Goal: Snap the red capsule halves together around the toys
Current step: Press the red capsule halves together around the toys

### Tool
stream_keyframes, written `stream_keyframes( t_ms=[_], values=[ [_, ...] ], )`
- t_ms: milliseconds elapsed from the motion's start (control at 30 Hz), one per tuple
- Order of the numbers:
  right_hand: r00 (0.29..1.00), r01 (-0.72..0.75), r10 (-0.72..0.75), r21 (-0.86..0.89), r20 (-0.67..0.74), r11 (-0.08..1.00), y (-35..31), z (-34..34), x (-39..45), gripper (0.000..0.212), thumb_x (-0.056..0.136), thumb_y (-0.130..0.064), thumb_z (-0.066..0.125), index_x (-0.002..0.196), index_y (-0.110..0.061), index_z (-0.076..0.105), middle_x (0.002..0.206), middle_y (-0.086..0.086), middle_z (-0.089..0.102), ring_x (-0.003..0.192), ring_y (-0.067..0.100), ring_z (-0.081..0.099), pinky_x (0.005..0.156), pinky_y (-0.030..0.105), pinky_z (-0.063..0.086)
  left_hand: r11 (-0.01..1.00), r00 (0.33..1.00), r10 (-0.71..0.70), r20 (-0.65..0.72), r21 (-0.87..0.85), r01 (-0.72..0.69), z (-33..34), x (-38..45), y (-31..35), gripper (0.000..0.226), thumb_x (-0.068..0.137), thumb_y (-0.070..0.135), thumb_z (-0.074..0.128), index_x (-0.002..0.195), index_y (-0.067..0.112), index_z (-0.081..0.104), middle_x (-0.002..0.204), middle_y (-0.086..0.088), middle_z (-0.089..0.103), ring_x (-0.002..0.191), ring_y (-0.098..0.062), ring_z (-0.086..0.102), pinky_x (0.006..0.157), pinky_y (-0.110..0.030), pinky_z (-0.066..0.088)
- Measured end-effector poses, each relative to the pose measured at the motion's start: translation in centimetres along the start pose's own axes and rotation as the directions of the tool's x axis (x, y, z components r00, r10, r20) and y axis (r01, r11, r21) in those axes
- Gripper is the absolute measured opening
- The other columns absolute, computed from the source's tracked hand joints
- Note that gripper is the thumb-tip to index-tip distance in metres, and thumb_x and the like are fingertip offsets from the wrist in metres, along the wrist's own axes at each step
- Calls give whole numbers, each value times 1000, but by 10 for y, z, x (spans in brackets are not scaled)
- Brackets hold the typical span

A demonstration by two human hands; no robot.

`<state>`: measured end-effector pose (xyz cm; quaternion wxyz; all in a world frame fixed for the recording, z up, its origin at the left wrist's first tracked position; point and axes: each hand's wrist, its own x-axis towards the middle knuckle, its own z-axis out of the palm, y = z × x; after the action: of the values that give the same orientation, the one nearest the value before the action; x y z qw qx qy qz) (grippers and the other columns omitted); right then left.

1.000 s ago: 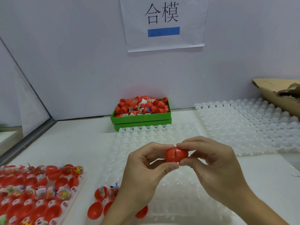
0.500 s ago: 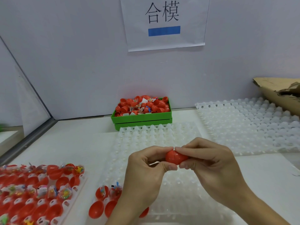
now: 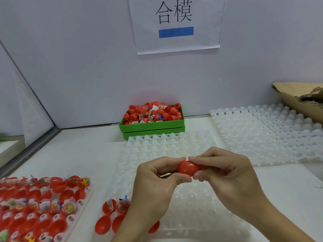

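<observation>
A red capsule is held in the air between both hands, above a white dimpled tray. My left hand pinches its left end with thumb and forefinger. My right hand pinches its right half, fingers curled over it. The two halves look pushed together with a faint seam showing; whatever is inside is hidden. Below my left wrist stand several open red halves, some with wrapped toys in them.
At the bottom left, a white tray holds several red halves with toys. A green bin heaped with red halves and toys stands at the back wall. Another white dimpled tray lies at the right, with a torn cardboard box behind it.
The hands have pressed closer together and sunk slightly. The gap between the capsule halves has closed to a thin seam.
</observation>
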<state>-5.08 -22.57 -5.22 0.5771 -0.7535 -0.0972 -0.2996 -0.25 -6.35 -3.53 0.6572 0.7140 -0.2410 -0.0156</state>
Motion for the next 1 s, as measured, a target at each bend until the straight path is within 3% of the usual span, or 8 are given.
stream_keyframes(
  t_ms=[267, 667, 1000],
  values=[
    [1000, 10, -10, -4, -7, 1000, 4, 1, 0, 60, 66, 33, 68, 91, -21, 81, 75, -8, 71, 64, 11, 67, 60, 15, 51, 999, 1000, 4, -23, 37, -3, 1, -1, 2, 42, 66, -5, 82, 80, 35, 79, 82, 11, 77, 81, -4, 74, 70, -12, 55],
    [1000, -2, 3, 35, -23, 999, 3, 3, -1, 51, 67, 29, 71, 85, -18, 82, 72, -6, 71, 61, 12, 65, 59, 16, 51, 998, 1000, 24, -20, 55, -23, 0, -2, 2, 33, 66, 3, 85, 80, 32, 79, 79, 11, 77, 78, -4, 74, 69, -11, 54],
    [1000, -4, 4, 13, -5, 1000, 6, 4, -2, 62, 67, 33, 65, 88, -23, 80, 74, -6, 71, 63, 12, 66, 59, 17, 52, 997, 999, 30, -22, 79, -28, -1, -1, 0, 39, 66, -3, 83, 80, 33, 79, 81, 13, 77, 81, -2, 73, 70, -11, 55]
  ],
)
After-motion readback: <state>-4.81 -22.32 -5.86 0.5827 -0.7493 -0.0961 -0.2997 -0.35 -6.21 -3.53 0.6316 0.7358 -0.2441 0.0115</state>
